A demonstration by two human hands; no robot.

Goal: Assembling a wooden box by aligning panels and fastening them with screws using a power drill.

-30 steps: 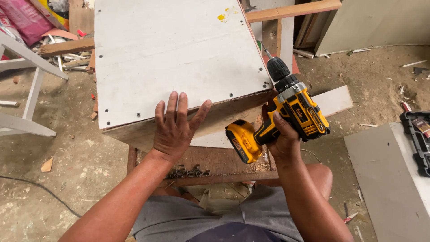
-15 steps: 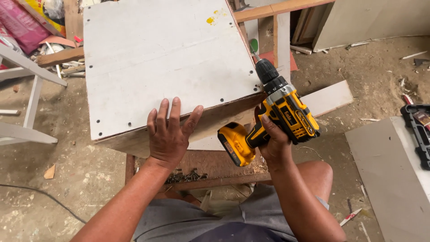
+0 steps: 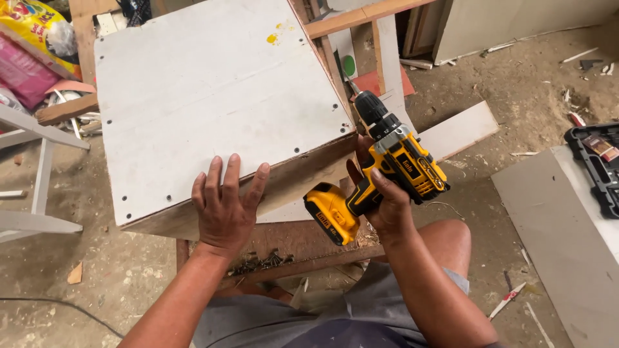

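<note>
Right hand (image 3: 387,209) clamped tight around the handle of the yellow-and-black cordless drill (image 3: 380,171), fingers wrapped round the grip, thumb side toward the body of the tool. Drill sitting right of centre, just off the near right corner of the white panel box (image 3: 213,103). Motor housing rising out of the top of the fist toward 1 o'clock, battery pack poking out below the fist at 8 o'clock. Long axis of the barrel running from 4 o'clock up to 10 o'clock, black chuck leading, bit aimed at the box's right edge near the corner; tip itself too small to tell whether touching. Left hand (image 3: 225,206) pressed flat on the near edge of the box, fingers spread toward 12 o'clock, palm down, holding nothing, only bearing on the panel. Box tilted, resting on a reddish wooden stool (image 3: 303,241), with a scatter of dark screws (image 3: 261,261) on it at 6 o'clock from the left hand. Black tool case (image 3: 596,164) well apart at 3 o'clock.
</note>
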